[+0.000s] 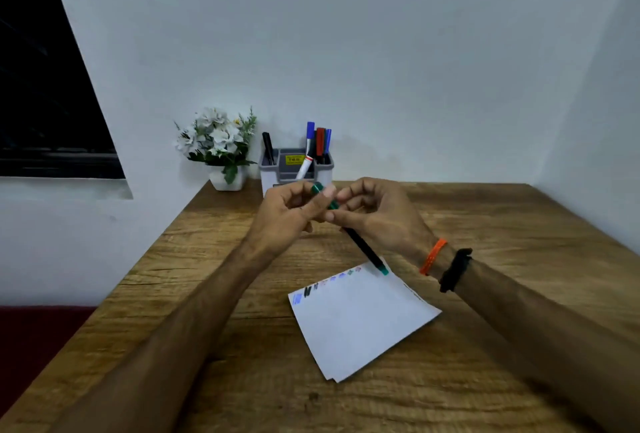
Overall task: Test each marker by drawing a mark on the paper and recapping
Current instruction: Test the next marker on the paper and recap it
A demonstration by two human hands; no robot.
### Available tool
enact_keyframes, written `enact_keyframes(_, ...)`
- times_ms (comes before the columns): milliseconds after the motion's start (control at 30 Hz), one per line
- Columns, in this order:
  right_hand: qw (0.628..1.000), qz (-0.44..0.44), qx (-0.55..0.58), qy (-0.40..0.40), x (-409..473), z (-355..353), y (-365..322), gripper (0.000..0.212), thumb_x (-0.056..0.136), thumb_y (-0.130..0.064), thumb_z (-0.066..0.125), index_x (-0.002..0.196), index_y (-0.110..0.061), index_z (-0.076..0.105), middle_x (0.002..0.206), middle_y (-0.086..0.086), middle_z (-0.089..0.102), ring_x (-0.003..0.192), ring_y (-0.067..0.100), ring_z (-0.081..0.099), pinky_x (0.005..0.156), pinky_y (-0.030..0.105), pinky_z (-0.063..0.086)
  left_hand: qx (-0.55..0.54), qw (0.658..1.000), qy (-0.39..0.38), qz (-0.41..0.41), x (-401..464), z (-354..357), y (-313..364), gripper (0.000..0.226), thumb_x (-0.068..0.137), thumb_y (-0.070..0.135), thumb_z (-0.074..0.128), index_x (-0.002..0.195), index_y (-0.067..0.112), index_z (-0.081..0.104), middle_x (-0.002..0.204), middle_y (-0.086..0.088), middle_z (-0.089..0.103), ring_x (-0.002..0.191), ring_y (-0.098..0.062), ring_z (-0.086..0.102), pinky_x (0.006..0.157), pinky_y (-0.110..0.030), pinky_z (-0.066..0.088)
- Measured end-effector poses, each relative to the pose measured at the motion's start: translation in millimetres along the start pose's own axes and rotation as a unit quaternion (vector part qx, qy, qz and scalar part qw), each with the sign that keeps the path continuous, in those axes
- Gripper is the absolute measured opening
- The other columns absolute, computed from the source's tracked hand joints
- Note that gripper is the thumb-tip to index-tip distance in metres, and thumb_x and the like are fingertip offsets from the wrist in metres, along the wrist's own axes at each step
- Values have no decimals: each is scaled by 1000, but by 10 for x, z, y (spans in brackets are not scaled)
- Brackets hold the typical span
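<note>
A green marker (363,247) with a dark barrel slants from both hands down toward the paper, its green end just above the paper's far corner. My left hand (287,216) pinches the marker's green cap (317,187) at the upper end. My right hand (377,214) grips the barrel just below the cap. The white paper (360,322) lies on the table in front of me, with a row of coloured test marks (325,283) along its far edge.
A grey pen holder (294,169) at the back of the wooden table (242,380) holds blue, red, black and white markers (317,142). A white flower pot (225,155) stands left of it. Walls close in behind and on the right.
</note>
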State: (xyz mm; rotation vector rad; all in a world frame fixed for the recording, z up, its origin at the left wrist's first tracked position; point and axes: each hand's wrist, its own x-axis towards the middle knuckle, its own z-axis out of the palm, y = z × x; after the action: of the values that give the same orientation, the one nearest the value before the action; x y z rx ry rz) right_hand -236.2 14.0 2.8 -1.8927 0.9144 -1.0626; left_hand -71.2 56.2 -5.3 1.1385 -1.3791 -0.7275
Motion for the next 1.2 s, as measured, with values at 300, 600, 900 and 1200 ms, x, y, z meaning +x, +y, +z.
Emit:
enact_keyframes(300,994,29,-39,-101,-174,-242,172,26,69,-21,87,89,-16,72,69,0,73,62,6,67,56,17,50,-51,998,4,-48,-27,-19,-74,30,68,27,73,89,5,70,72,-3,71,65,-10,66,59,-21,55)
enact_keyframes(600,986,49,152,-38,-145,-345,291,9,81,-16,76,88,-11,76,68,-2,67,61,12,58,59,26,47,53,991,-113,-56,-73,24,-93,14,87,12,67,96,2,70,75,-6,70,64,-11,64,59,-21,55)
enact_keyframes(900,982,41,170,-67,-238,-100,202,11,84,-18,73,77,-11,68,68,6,69,55,15,55,49,22,41,250,953,-148,80,-176,174,-123,17,95,27,58,80,29,67,65,4,64,54,-8,52,50,-23,39)
enact_keyframes(1200,979,49,190,-58,-220,-90,253,22,81,-27,76,67,-17,63,64,6,66,52,19,53,55,30,37,294,935,-137,147,-173,194,-154,30,93,42,48,88,24,71,65,4,65,55,-16,52,51,-31,38)
